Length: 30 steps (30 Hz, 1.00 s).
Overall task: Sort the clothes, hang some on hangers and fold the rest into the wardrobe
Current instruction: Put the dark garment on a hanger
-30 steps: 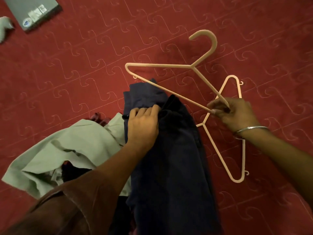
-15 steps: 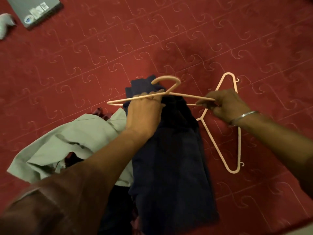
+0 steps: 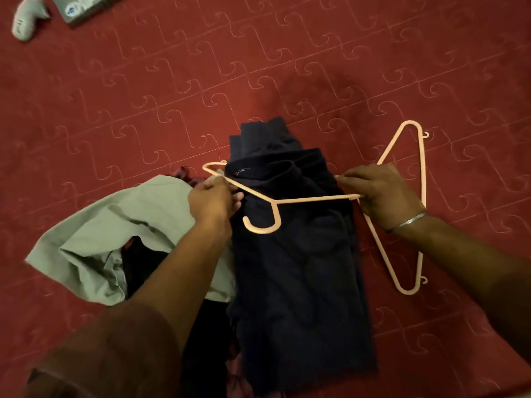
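Observation:
A folded dark navy garment (image 3: 296, 268) lies lengthwise on the red quilted bedspread (image 3: 258, 67). Over its upper part I hold a pale pink plastic hanger (image 3: 275, 206), its hook pointing toward me. My left hand (image 3: 212, 201) grips the hanger's left arm near the garment's left edge. My right hand (image 3: 382, 193), with a metal bangle on the wrist, grips the hanger's right end. The garment's top fold passes through the hanger.
A second pink hanger (image 3: 413, 214) lies flat on the bedspread under and right of my right hand. A crumpled pale green shirt (image 3: 115, 239) with dark clothes beneath lies left of the navy garment. A grey laptop (image 3: 83, 7) and a grey sock (image 3: 27, 20) sit far left.
The hanger has swung from lying with its hook away from me to hook toward me over the navy garment. My left hand has moved from the garment onto the hanger's left arm.

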### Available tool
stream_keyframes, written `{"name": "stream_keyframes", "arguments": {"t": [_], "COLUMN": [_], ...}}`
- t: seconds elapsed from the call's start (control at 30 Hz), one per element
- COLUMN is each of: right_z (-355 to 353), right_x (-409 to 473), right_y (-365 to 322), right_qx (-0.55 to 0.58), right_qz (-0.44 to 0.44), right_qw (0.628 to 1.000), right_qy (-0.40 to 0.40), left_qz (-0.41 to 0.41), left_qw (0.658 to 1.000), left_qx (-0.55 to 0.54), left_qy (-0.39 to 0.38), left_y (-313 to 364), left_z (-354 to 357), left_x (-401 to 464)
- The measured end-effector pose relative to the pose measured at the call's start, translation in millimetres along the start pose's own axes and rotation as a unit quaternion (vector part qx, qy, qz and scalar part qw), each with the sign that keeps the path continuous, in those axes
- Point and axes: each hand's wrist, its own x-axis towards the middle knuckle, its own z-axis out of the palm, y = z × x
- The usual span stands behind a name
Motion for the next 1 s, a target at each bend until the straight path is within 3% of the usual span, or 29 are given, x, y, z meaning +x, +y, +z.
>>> {"name": "stream_keyframes", "arguments": {"t": [0.17, 0.33, 0.4, 0.43, 0.5, 0.57, 0.67, 0.8, 0.9, 1.0], "right_z": [-12.0, -26.5, -37.9, -43.7, -46.4, -44.3, -24.4, -14.0, -24.1, -35.7], "right_x": [7.1, 13.7, 27.4, 37.3, 61.6, 86.6, 107.3, 111.6, 111.8, 117.2], "right_y": [5.0, -1.6, -3.4, -6.4, -14.8, -31.0, -59.7, -68.7, -68.9, -66.4], "right_qx": [-0.013, -0.009, 0.131, 0.255, 0.406, 0.312, 0.142, 0.105, 0.134, 0.221], "right_qz": [-0.04, -0.04, 0.087, 0.175, 0.303, 0.299, 0.21, 0.22, 0.214, 0.254], "right_qw": [0.996, 0.986, 0.959, 0.919, 0.842, 0.88, 0.941, 0.947, 0.954, 0.934], "right_qy": [-0.077, -0.164, -0.237, -0.245, -0.187, -0.195, -0.224, -0.21, -0.164, -0.122], "left_qz": [-0.079, -0.071, -0.057, -0.053, -0.039, -0.031, -0.028, -0.007, -0.01, -0.066], "left_qw": [0.99, 0.989, 0.99, 0.99, 0.99, 0.989, 0.989, 0.989, 0.991, 0.993], "left_qx": [-0.035, 0.053, 0.055, 0.057, 0.057, 0.053, 0.032, 0.057, 0.06, 0.03], "left_qy": [-0.114, -0.119, -0.118, -0.12, -0.124, -0.132, -0.14, -0.138, -0.116, -0.098], "left_y": [2.8, -3.0, -9.1, -10.7, -14.1, -18.4, -23.6, -34.7, -43.8, -59.7], "left_z": [6.3, 8.7, 4.6, 3.6, 4.7, 8.0, 9.9, 6.4, 2.5, -8.0], "left_x": [-14.3, -24.1, -21.2, -20.8, -21.2, -23.7, -26.7, -37.8, -52.5, -71.1]}}
